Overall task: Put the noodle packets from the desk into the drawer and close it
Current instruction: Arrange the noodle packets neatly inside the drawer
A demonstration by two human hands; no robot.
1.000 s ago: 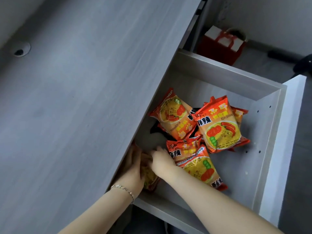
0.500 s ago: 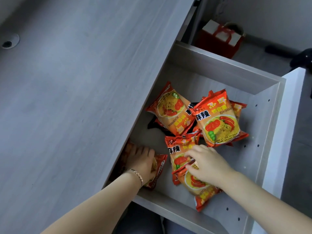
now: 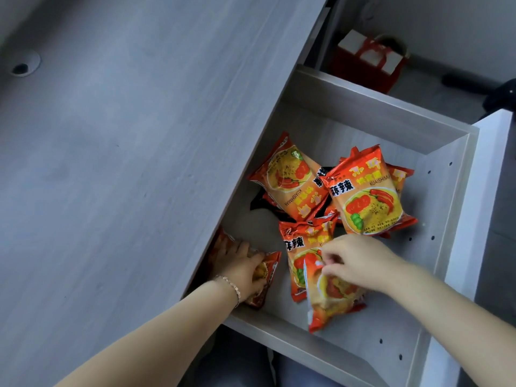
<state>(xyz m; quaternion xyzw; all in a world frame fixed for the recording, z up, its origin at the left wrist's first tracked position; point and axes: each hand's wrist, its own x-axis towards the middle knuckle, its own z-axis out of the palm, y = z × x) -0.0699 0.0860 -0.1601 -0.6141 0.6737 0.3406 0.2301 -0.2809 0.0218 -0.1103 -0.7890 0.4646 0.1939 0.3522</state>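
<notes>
The grey drawer [image 3: 363, 110] stands pulled out beside the desk [image 3: 125, 163]. Several orange-red noodle packets lie inside it. Two lie at the back, one [image 3: 290, 177] on the left and one [image 3: 368, 196] on the right. My left hand [image 3: 243, 269] presses down on a packet [image 3: 269, 270] tucked partly under the desk edge. My right hand [image 3: 357, 261] pinches the top edge of a tilted packet [image 3: 332, 297], which lies over another packet [image 3: 301, 247]. No packets are visible on the desk top.
The desk top has a round cable hole [image 3: 23, 67] at the far left. A red gift bag [image 3: 368, 62] stands on the floor behind the drawer. The drawer's white front panel [image 3: 474, 219] is on the right. A dark object [image 3: 499, 96] lies on the floor.
My right hand has left the spot beside my left hand, moved right and taken hold of a packet's edge, tilting it. My left hand stayed on its packet near the desk edge.
</notes>
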